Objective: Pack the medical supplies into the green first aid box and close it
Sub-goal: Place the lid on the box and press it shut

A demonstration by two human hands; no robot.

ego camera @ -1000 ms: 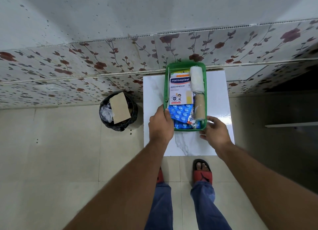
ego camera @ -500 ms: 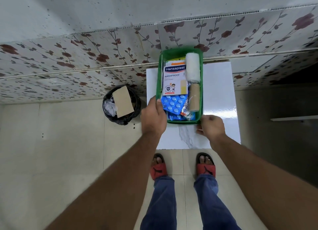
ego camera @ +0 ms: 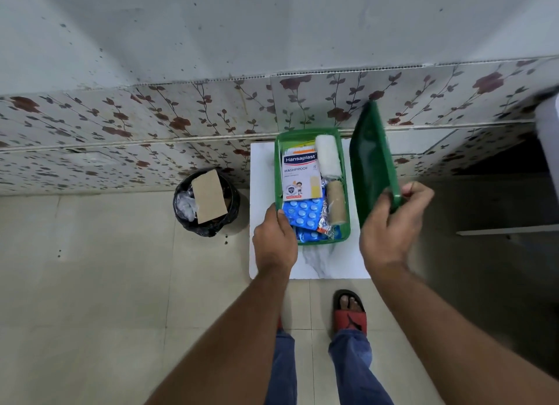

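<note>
On white table [ego camera: 263, 174], box [ego camera: 279, 150] between hands; right [ego camera: 390, 226] holds lid [ego camera: 370, 162].

Near-left corner of the green first aid box [ego camera: 279, 150] — covered by the left hand [ego camera: 273, 242]. Lid [ego camera: 370, 162]: near edge concealed by the fingers of the right hand [ego camera: 390, 229]. Lower blister strip [ego camera: 308, 234], between the hands — partly buried under the upper one; print illegible. Blurred pale object [ego camera: 549, 132] beyond the right hand, cut by the frame edge, unidentifiable.
</note>
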